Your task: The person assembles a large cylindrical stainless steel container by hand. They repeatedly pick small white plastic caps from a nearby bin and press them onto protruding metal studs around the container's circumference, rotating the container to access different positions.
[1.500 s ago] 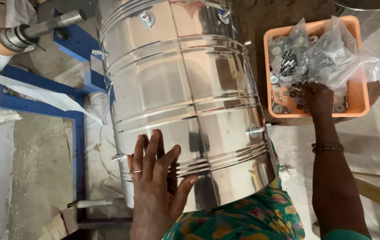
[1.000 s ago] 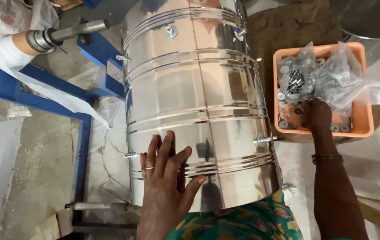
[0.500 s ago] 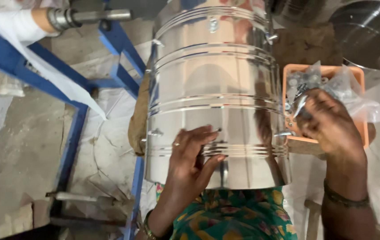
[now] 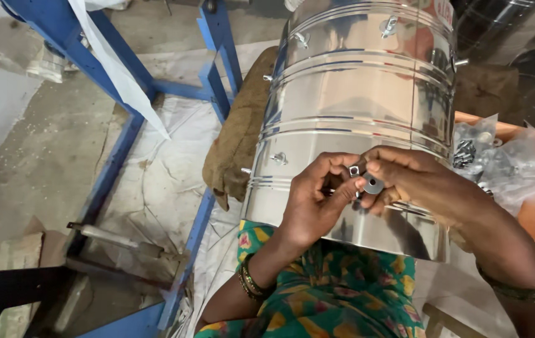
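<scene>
Both hands have been brought together in front of the steel drum (image 4: 361, 119), where earlier the left lay flat on it and the right was in the orange tray (image 4: 533, 216). A small square nut (image 4: 354, 170) is pinched by the left hand (image 4: 314, 203); a round washer (image 4: 373, 184) is pinched by the right hand (image 4: 414, 181). Fitting of hardware appears under way. Right of the drum, the tray is filled with bagged metal fasteners (image 4: 499, 166).

Even, soft daylight, moderately bright; no hard shadows. The polished ribbed steel drum (image 4: 358, 106) shows broad pale glare bands and mirrored colours. Centre sharp; slight softness at the frame corners. Wide-angle bending visible along the blue painted metal frame (image 4: 114, 156). Lower left corner dark.
</scene>
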